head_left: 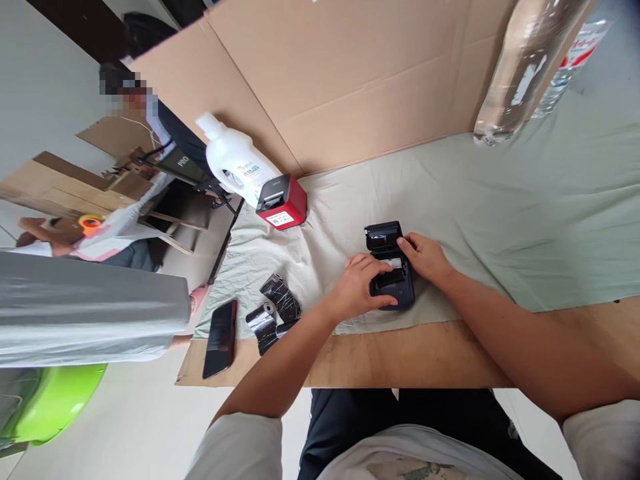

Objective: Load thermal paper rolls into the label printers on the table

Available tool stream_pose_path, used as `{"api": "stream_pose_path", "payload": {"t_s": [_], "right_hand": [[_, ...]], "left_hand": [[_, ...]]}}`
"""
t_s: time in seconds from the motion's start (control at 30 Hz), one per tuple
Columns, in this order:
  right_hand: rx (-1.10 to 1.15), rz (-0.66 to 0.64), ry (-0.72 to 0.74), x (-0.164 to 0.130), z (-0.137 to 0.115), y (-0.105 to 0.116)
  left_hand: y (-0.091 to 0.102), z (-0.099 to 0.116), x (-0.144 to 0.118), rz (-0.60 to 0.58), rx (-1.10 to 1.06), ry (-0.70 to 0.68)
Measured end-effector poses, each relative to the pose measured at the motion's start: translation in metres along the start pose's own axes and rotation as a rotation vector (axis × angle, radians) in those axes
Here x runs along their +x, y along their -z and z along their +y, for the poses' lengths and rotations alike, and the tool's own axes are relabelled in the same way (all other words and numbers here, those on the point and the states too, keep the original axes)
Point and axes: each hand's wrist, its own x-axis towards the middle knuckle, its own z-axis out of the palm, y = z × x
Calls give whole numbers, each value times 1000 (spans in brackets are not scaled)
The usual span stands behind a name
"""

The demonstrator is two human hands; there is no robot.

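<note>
A small black portable printer (400, 297) lies on the cloth with its lid (384, 236) swung up. Inside its compartment sits a white paper roll (395, 263). My left hand (357, 287) reaches over the printer from the left, fingertips at the roll and thumb on the front part of the body. My right hand (425, 257) grips the printer's right side, its thumb against the lid near the hinge. Left of my left hand lie crumpled black wrapping (281, 298) and a dark shiny roll (262, 319), partly behind my forearm.
A black phone (220, 339) rests at the table's left corner. Behind stand a red-and-black box-shaped device (293, 203) and a white jug (240, 157), before a cardboard panel (370, 73). Clear bottles (523, 73) stand back right. Other people sit and stand at left.
</note>
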Motion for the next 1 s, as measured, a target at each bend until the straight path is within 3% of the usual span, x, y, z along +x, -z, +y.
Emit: {"api": "stream_pose_path", "payload": {"t_s": [0.1,0.3,0.5,0.63,0.87,1.0], "right_hand": [[-4,2,-11,0,0,0],[24,1,4,0,2,0],[299,16,-43,-1,3,-1],[479,-16,-51,-3,-3,1],[225,-67,-25,-5,-7,10],[-81,-206,-71,-7,-13,22]], "left_hand": [[1,-3,-4,24,-24,20],[-6,-4,1,212,-82,86],[-5,2,-11,138,33,-116],[-9,2,-24,84,117,-168],[-15,5,-35,117,188,-129],[-17,6,-33,206,87,-26]]}}
